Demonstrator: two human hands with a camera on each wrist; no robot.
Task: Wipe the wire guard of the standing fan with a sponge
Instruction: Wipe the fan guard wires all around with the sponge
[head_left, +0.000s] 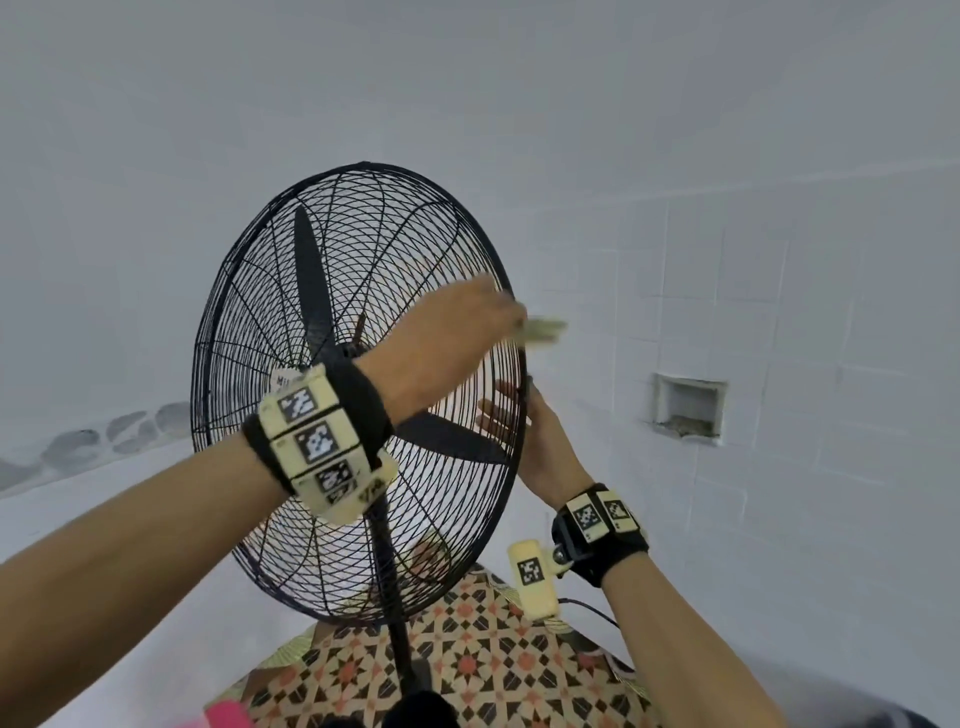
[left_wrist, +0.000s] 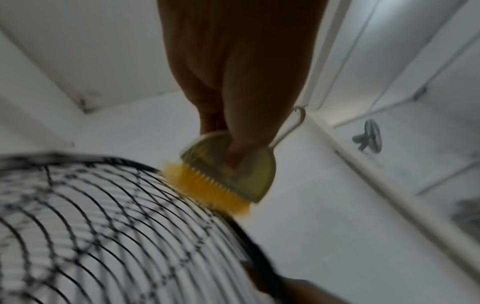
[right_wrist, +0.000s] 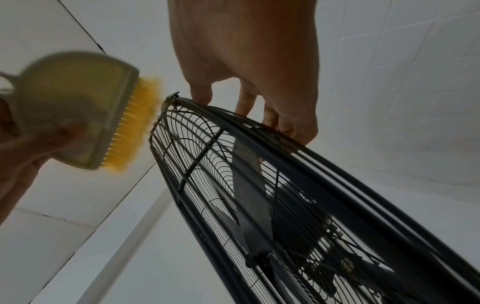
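Here, from the head view, a black standing fan with a round wire guard (head_left: 358, 395) rises on a dark pole over a patterned floor covering (head_left: 467, 670), with white tiled walls (head_left: 779, 291) around it. The left hand (head_left: 457, 332) reaches across the guard's face to its rim at about three o'clock and holds a pale, blurred cleaning tool (head_left: 543, 330) just beyond the rim. The right hand (head_left: 530, 431) grips the rim lower, near four o'clock, fingers wrapped over the edge. A small recessed niche (head_left: 688, 408) sits in the wall at three o'clock from the fan.

In the left wrist view, the left hand (left_wrist: 233, 82) pinches a pale green half-round plastic brush with yellow bristles (left_wrist: 228, 176), thumb pressed on its flat back. It is a brush rather than a sponge. The bristles touch the wire guard (left_wrist: 103, 226) at its outer rim. A small wall fan (left_wrist: 369, 137) shows at three o'clock, far off.

In the right wrist view, the right hand (right_wrist: 246, 61) curls its fingers (right_wrist: 244, 102) around the wire guard's (right_wrist: 259, 185) black rim band. The brush (right_wrist: 85, 111) sits at nine o'clock, bristles pointing at the rim; whether they touch it here is unclear. Dark blades (right_wrist: 249, 195) show inside the cage.
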